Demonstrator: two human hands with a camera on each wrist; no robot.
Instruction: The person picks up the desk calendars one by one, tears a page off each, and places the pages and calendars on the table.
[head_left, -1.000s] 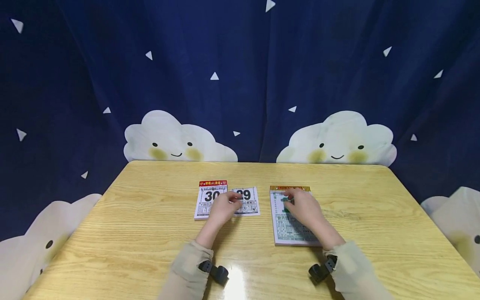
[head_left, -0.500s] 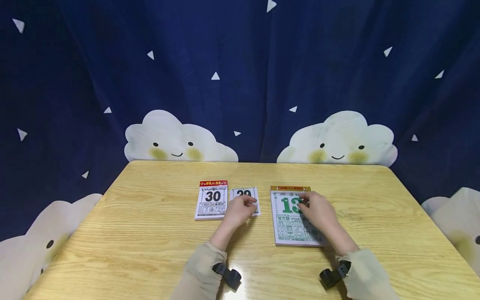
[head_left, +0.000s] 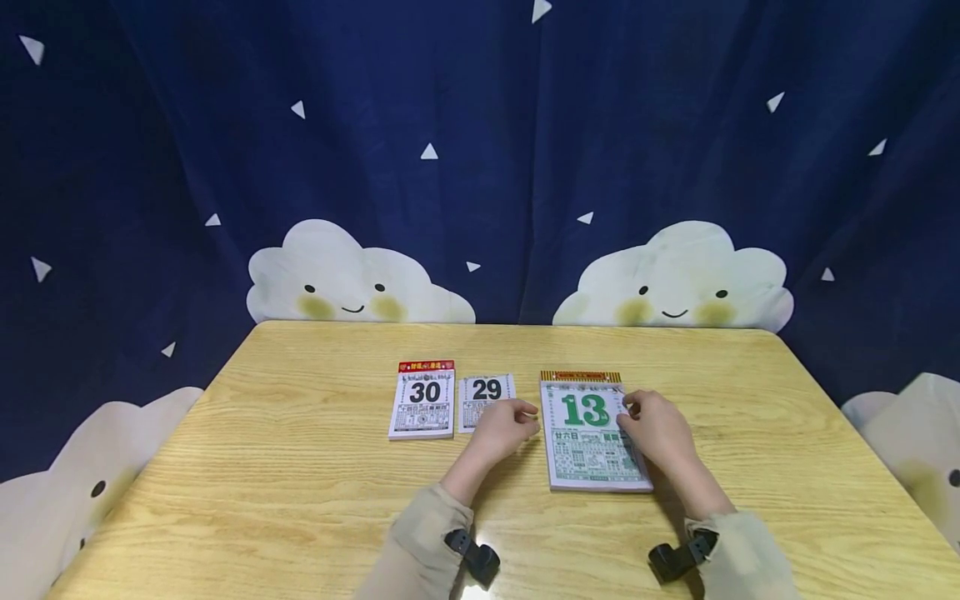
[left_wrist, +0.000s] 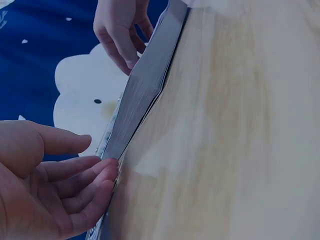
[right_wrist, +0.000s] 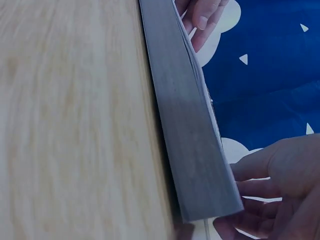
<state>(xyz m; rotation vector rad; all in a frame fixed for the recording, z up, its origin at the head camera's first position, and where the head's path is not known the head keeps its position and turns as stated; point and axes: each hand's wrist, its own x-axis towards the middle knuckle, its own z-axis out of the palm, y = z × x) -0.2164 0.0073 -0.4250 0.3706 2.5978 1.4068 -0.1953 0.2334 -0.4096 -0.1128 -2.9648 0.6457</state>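
A thick tear-off calendar (head_left: 588, 454) with a green 13 lies on the table, its striped header at the far end. At its left edge is my left hand (head_left: 501, 435), the thumb held apart from loosely bent fingers; the fingertips meet the calendar's edge in the left wrist view. Along the opposite edge, my right hand (head_left: 662, 429) has its fingertips against the pages. The right wrist view shows the calendar's page block (right_wrist: 185, 125) beside the right-hand fingers (right_wrist: 260, 187), some of them partly hidden by it. Neither hand visibly curls around the calendar.
Left of the hands lie a smaller calendar (head_left: 423, 408) with a red header and a 30, and a loose page (head_left: 480, 390) marked 29, partly covered by the left hand. The wooden table (head_left: 300, 467) ends at a blue curtain (head_left: 495, 167) with printed clouds.
Both hands have moved rightward. The left hand went from above the small calendar and page to the green calendar's left edge; the right hand slid off its face to the right edge.
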